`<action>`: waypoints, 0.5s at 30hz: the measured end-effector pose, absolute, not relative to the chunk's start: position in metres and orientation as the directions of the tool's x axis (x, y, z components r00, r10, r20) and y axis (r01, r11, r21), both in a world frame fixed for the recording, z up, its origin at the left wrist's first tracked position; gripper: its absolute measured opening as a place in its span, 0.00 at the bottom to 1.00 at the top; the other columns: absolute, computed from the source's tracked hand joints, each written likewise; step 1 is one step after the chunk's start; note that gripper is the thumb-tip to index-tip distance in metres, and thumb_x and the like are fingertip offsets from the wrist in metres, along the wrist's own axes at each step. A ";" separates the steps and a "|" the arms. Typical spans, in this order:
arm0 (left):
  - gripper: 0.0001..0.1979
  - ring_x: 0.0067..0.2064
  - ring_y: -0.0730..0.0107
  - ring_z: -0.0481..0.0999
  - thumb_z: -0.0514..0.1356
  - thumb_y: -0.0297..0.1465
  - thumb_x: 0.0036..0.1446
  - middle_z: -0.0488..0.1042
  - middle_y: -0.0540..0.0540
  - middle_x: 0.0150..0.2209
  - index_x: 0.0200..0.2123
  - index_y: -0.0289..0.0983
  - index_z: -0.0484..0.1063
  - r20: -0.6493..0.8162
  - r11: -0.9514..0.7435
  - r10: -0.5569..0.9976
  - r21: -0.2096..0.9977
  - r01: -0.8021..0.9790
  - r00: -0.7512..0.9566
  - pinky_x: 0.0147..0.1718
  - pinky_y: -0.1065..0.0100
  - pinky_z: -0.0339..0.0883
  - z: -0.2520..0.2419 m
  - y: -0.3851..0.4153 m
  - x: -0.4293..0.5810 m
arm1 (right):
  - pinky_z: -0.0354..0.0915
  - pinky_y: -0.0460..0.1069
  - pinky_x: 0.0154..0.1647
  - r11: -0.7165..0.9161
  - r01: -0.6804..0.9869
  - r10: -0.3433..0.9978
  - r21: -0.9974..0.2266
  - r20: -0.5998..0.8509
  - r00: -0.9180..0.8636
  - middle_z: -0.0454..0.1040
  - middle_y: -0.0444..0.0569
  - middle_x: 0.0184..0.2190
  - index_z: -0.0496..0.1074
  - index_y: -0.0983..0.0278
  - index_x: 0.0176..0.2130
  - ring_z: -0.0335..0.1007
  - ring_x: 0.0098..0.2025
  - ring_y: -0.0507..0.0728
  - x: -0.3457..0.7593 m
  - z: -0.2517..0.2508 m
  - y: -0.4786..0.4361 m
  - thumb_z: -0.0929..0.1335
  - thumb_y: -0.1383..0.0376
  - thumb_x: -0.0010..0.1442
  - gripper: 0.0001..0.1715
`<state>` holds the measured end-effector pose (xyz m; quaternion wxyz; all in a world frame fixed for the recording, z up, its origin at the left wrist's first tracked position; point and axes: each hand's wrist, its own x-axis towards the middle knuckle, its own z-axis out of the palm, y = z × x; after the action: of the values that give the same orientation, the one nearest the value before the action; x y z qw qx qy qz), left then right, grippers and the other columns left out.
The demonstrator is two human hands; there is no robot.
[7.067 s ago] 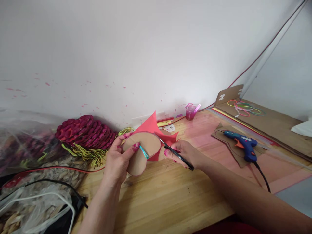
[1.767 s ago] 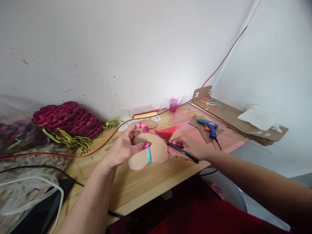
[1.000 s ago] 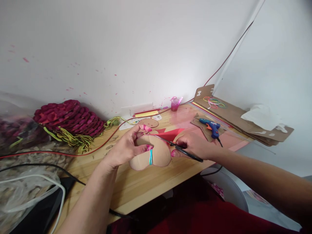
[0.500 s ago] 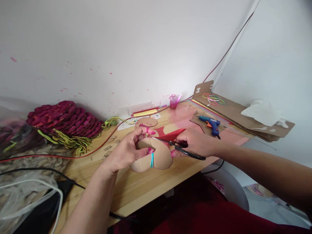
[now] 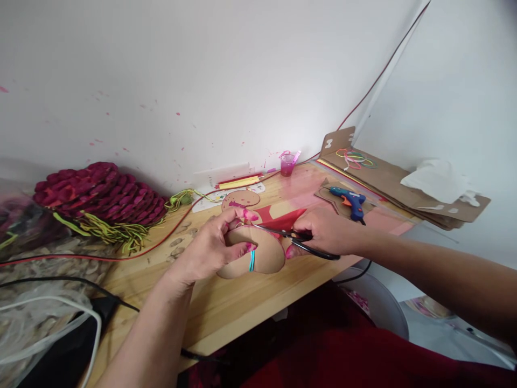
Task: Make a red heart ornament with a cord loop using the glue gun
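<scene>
My left hand [image 5: 216, 242] is closed on a rounded, lobed cardboard cutout [image 5: 266, 253], its thumb lying on the near face. A turquoise band [image 5: 252, 261] crosses the cardboard below that thumb. In my right hand [image 5: 317, 234] is a pair of black-handled scissors [image 5: 315, 249], the blades pointing left along the cutout's upper edge, close to my left fingers. Whether the blades are apart is hard to see. Red sheet material [image 5: 285, 220] shows just behind the scissors; its contact with them is partly hidden. Both hands have pink stains on the fingertips.
A blue glue gun [image 5: 352, 203] lies on cardboard at the right. Behind stand a cup of pink paint [image 5: 287, 164] and stacked cardboard [image 5: 388, 180]. Magenta scalloped pieces [image 5: 100, 191] are piled at the left. A red cable [image 5: 161, 241] crosses the wooden table [image 5: 238, 318].
The view has shifted slightly. My hands keep their holds on the cutout and scissors, with the scissors and cardboard nearly in the same relation as before.
</scene>
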<state>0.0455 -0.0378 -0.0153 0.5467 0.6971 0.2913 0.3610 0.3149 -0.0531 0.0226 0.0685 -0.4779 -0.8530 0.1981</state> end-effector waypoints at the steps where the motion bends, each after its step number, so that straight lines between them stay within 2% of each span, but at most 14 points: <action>1: 0.21 0.40 0.71 0.72 0.69 0.27 0.53 0.73 0.47 0.42 0.50 0.40 0.69 0.185 -0.233 0.803 0.972 0.013 0.567 0.37 0.72 0.68 -0.016 -0.038 0.046 | 0.44 0.49 0.26 0.468 0.793 0.844 -0.390 -0.067 -0.531 0.61 0.42 0.18 0.63 0.64 0.19 0.51 0.23 0.50 0.314 0.025 -0.054 0.67 0.39 0.56 0.34; 7: 0.21 0.40 0.71 0.72 0.67 0.27 0.56 0.73 0.46 0.42 0.51 0.39 0.66 0.170 -0.226 0.787 0.974 0.020 0.593 0.39 0.70 0.69 -0.019 -0.037 0.046 | 0.43 0.49 0.26 0.500 0.789 0.832 -0.357 -0.055 -0.552 0.60 0.40 0.17 0.62 0.64 0.20 0.49 0.21 0.49 0.312 0.030 -0.053 0.66 0.39 0.57 0.34; 12: 0.19 0.35 0.74 0.71 0.66 0.25 0.56 0.73 0.48 0.40 0.50 0.40 0.67 0.158 -0.209 0.784 0.978 0.016 0.600 0.34 0.73 0.68 -0.019 -0.039 0.047 | 0.43 0.49 0.26 0.529 0.785 0.819 -0.322 -0.049 -0.571 0.60 0.41 0.17 0.62 0.64 0.19 0.50 0.21 0.49 0.313 0.029 -0.050 0.67 0.45 0.59 0.31; 15: 0.19 0.35 0.75 0.71 0.65 0.24 0.56 0.72 0.50 0.39 0.50 0.41 0.67 0.161 -0.200 0.781 0.980 -0.002 0.603 0.34 0.74 0.67 -0.018 -0.040 0.048 | 0.43 0.49 0.26 0.518 0.794 0.825 -0.319 -0.059 -0.563 0.61 0.42 0.17 0.64 0.64 0.19 0.51 0.21 0.50 0.314 0.029 -0.049 0.67 0.44 0.59 0.31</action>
<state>0.0476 -0.0399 -0.0176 0.5665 0.6932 0.2810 0.3458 0.3135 -0.0495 0.0286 0.0496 -0.4650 -0.8699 0.1567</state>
